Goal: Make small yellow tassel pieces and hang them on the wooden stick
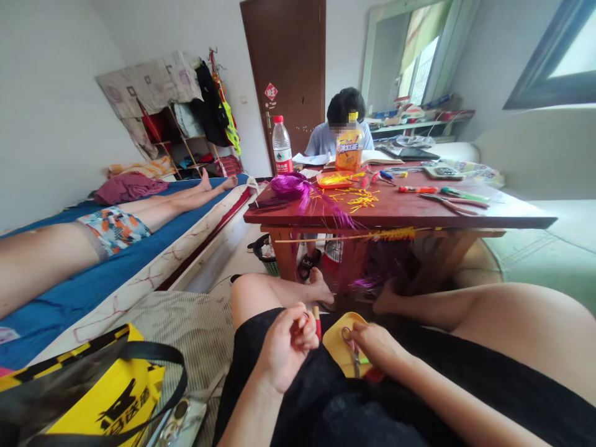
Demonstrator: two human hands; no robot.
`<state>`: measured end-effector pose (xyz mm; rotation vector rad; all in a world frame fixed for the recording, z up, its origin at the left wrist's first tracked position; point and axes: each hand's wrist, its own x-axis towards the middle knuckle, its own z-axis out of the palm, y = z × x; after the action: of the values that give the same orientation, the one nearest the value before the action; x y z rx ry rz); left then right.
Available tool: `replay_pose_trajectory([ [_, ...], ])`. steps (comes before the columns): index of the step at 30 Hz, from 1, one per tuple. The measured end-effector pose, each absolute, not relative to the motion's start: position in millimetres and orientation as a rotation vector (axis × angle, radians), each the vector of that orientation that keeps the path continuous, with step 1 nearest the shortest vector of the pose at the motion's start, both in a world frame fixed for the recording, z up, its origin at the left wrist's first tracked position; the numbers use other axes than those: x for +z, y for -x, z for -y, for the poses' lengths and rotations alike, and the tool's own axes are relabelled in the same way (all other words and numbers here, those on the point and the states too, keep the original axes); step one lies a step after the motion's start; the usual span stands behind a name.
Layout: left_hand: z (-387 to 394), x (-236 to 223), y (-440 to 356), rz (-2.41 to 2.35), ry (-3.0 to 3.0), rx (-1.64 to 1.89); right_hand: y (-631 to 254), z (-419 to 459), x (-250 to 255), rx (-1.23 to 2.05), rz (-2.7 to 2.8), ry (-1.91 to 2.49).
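My left hand [289,344] is closed above my lap, its fingers curled around a small red cylinder with a tan top [317,323]. What kind of thing that is, I cannot make out. In my right hand [379,346] is a pair of scissors [356,360], gripped near its finger rings with the blades pointing down. Beneath the scissors, a yellow tray [333,338] rests on my lap. Something green and something red lie in or beside it, partly hidden by my right hand.
Ahead, a red wooden table [288,214] bears purple strands [293,186], yellow pieces [363,198], pliers [449,203] and bottles. A person [321,139] sits behind it. Another person's legs [172,208] stretch across the bed at left. A yellow bag [116,397] stands nearby.
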<state>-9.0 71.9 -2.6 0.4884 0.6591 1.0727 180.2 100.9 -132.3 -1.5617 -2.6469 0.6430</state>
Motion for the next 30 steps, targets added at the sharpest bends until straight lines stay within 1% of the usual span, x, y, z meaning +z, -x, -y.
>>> replay_pose_trajectory([
  [7,-62.4,-20.2,-3.5,-0.610,-0.388,0.925,-182.6,-109.1,-130.5,0.302,2.787,1.437],
  [11,-57.0,-24.3,-5.7,-0.583,-0.356,0.891,-200.0,-98.6,-119.0,0.166,2.675,1.596],
  [13,-55.3,-25.9,-6.5,-0.569,-0.335,0.882,-223.5,-90.6,-107.4,0.147,2.590,1.725],
  [17,-53.8,-25.8,-8.5,-0.517,-0.299,0.850,-273.9,-70.2,-73.4,0.232,2.445,1.887],
  [18,-53.3,-25.6,-9.2,-0.499,-0.295,0.838,-279.8,-63.5,-63.4,0.325,2.375,1.892],
  [19,-52.7,-25.5,-10.1,-0.484,-0.296,0.826,-281.0,-56.0,-53.3,0.546,2.226,1.868],
  [21,-51.1,-26.0,-12.1,-0.470,-0.302,0.806,-269.9,-39.2,-35.0,1.101,1.860,1.710],
  [22,-50.1,-26.6,-13.0,-0.472,-0.308,0.798,-258.9,-30.8,-27.9,1.293,1.698,1.638],
  [24,-48.0,-28.1,-14.7,-0.474,-0.318,0.781,-232.1,-16.5,-19.7,1.534,1.492,1.566],
  [25,-47.1,-28.9,-15.3,-0.474,-0.320,0.774,-219.1,-11.3,-18.8,1.611,1.433,1.529],
  [30,-44.3,-31.0,-16.7,-0.463,-0.283,0.687,-185.2,-4.2,-30.6,1.721,1.249,1.388],
])
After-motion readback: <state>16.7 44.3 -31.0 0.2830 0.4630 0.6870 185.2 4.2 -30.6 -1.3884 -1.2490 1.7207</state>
